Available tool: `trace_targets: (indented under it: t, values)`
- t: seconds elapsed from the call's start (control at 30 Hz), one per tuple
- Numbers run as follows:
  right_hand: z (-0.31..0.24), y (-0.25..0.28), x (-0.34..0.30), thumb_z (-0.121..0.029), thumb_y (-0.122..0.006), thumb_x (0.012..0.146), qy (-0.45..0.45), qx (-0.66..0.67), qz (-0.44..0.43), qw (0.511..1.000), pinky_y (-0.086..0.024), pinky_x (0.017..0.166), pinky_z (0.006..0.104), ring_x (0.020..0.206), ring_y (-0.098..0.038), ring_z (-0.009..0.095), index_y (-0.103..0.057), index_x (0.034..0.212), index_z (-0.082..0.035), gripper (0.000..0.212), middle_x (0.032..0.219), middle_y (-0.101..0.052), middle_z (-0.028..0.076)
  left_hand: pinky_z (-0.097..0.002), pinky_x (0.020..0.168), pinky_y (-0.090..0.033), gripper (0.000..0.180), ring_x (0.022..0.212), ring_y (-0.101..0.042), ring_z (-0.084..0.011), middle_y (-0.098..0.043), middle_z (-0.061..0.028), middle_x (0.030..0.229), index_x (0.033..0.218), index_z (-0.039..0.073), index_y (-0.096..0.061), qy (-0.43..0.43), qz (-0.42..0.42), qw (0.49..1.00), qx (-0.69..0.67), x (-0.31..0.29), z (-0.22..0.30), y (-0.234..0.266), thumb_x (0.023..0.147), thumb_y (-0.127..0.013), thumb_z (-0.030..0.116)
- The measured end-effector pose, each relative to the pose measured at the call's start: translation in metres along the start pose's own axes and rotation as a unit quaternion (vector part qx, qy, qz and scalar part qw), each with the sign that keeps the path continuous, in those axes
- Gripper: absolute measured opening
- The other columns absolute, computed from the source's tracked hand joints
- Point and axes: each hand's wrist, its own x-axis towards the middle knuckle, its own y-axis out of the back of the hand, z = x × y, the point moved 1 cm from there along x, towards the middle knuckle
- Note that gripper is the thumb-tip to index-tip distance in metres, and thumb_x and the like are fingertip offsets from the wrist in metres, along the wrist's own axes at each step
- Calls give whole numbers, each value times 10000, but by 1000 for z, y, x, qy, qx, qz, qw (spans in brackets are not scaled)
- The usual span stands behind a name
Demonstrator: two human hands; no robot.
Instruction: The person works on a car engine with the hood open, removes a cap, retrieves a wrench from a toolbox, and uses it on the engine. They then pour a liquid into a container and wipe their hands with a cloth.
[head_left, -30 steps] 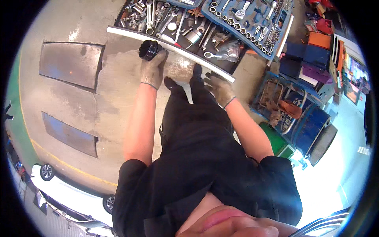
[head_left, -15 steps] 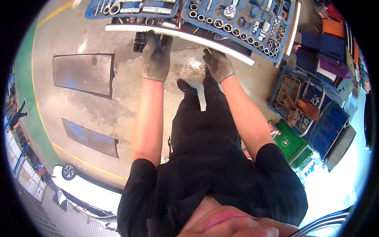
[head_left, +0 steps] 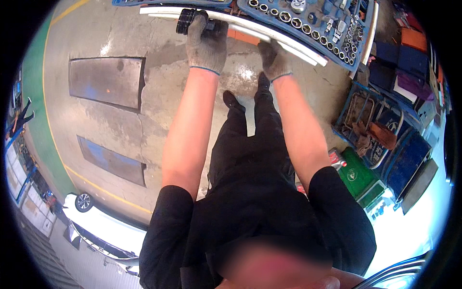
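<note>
A knitted work glove with dark, soiled fingers covers my left hand (head_left: 207, 45). Its fingers close around a black ribbed cylindrical part (head_left: 189, 21), held at the front of the tool cabinet. My right hand (head_left: 275, 62), gloved too, has its fingers bent at the lower white drawer edge (head_left: 298, 54); the fingertips are partly hidden. Just above runs another white edge (head_left: 288, 34). On top of the cabinet lies a blue tray (head_left: 269, 20) of sockets (head_left: 296, 22) in rows, with a ratchet (head_left: 298, 6) among them.
Two dark metal plates, one large (head_left: 106, 83) and one smaller (head_left: 110, 161), are set in the floor at left. To the right are a blue metal frame (head_left: 356, 103), a green box (head_left: 356, 178) and stacked coloured cases (head_left: 406, 58). A white car (head_left: 103, 229) stands lower left.
The gap with tools between the tray and the white edge has closed up. A second white edge and an orange patch now show below. Both hands appear higher, my left with the black part.
</note>
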Motion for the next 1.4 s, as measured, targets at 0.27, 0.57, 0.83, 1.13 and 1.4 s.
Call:
trace_targets:
  t: [0.27, 0.57, 0.83, 1.13, 1.4]
  values:
    - [53, 46, -121, -46, -640, 1001, -110, -22, 55, 992, -607, 953, 417, 1020, -687, 282, -620, 1195, 12, 203, 1144, -660, 142, -504, 1115, -478, 421, 1213, -596, -256, -614, -84, 1298, 1289, 117, -606, 93, -30, 995, 3, 4, 16, 22, 898, -731, 210]
    - [48, 53, -145, -152, -653, 1010, -157, -52, 17, 986, -519, 1069, 457, 1183, -639, 306, -608, 1247, 10, 291, 1226, -661, 148, -343, 1037, -496, 535, 1158, -625, -185, -646, -64, 1271, 1320, 8, -593, 41, 97, 861, 497, -101, 99, 86, 814, -768, -6]
    - [20, 43, -152, -402, -603, 1025, -295, -205, -43, 932, -465, 1046, 516, 1274, -580, 343, -533, 1391, -27, 529, 1374, -610, 161, -346, 1007, -509, 646, 1092, -645, -188, -630, -75, 1242, 1391, 22, -533, 73, 152, 922, 350, -135, 51, 158, 798, -786, -15]
    - [4, -48, -43, -212, -754, 883, 230, -833, -38, 501, -451, 1120, 370, 1286, -604, 350, -490, 1453, 18, 669, 1378, -614, 269, -344, 975, -524, 754, 1094, -641, -173, -631, -72, 1283, 1470, 40, -494, 102, 139, 951, 258, -149, 20, 164, 775, -766, -62]
    - [-15, -44, -84, -46, -605, 881, 52, -952, -262, 151, -468, 1110, 407, 1245, -612, 333, -730, 1247, -129, 396, 1295, -668, 142, -311, 937, -527, 707, 1058, -642, -138, -664, -49, 1197, 1401, 22, -528, 105, 93, 924, 355, -167, 14, 153, 739, -771, -23]
